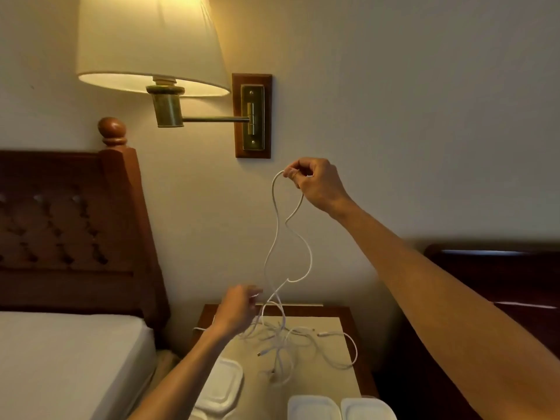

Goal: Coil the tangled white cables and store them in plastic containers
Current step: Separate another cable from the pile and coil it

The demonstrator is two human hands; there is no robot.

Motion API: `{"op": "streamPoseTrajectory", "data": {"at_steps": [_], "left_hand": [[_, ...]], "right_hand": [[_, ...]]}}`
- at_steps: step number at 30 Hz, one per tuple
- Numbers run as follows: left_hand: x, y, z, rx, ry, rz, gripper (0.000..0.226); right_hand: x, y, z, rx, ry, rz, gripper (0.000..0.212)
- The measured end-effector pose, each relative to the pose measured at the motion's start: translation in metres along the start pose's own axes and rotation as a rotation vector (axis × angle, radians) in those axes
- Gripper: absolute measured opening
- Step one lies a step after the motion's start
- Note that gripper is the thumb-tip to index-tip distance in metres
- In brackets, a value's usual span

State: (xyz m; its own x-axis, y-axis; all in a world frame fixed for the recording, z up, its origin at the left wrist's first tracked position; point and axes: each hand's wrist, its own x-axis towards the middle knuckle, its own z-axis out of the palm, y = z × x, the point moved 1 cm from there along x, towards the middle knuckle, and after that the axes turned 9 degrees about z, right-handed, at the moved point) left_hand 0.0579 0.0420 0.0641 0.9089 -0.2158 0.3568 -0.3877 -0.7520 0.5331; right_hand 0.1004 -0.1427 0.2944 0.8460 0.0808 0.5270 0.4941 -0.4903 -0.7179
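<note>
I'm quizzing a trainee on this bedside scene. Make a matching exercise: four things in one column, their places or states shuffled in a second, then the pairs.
1. right hand
2. left hand
3. wall lamp
4. plastic containers

A. lit, above the headboard
B. at the near edge of the nightstand
C. raised, pinching a cable loop
D. low, at the tangled cables

Pairs: 1-C, 2-D, 3-A, 4-B

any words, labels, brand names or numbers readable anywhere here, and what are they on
None can be read in this view.
White plastic containers: lids look blank, no label shows.
Brass wall plate of the lamp: plain metal, two screws, no marking.
Cream lampshade: plain.
Tangled white cables: plug ends too small and blurred to show any marking.
Beige-topped wooden nightstand: no writing.
</note>
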Motion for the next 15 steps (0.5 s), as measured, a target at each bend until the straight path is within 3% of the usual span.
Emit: {"op": "streamPoseTrajectory", "data": {"at_steps": [2, 4, 5, 8, 12, 15], "left_hand": [[0.014, 0.03, -0.029, -0.289, 0.192, -0.053, 0.027], [0.029, 0.055, -0.05, -0.582, 0.106, -0.038, 0.032], [0.034, 0.062, -0.054, -0.609, 0.012, -0.03, 0.031], [0.037, 0.072, -0.054, -0.431, -0.118, -0.018, 0.016], [0.053, 0.078, -0.069, -0.358, 0.21, -0.004, 0.025], [0.067, 0.09, -0.091, -0.348, 0.357, 0.092, 0.026]], "right_hand": [[-0.001, 0.0, -0.002, -0.016, -0.037, 0.01, 0.017], [-0.003, 0.001, -0.003, -0.015, -0.045, 0.016, 0.016], [-0.004, 0.002, -0.003, -0.009, -0.036, 0.022, 0.016], [-0.009, 0.003, -0.007, -0.004, -0.015, 0.04, 0.016], [-0.022, 0.025, -0.009, -0.026, 0.095, 0.093, 0.013], [-0.039, 0.065, -0.001, -0.055, 0.126, 0.325, 0.009]]}}
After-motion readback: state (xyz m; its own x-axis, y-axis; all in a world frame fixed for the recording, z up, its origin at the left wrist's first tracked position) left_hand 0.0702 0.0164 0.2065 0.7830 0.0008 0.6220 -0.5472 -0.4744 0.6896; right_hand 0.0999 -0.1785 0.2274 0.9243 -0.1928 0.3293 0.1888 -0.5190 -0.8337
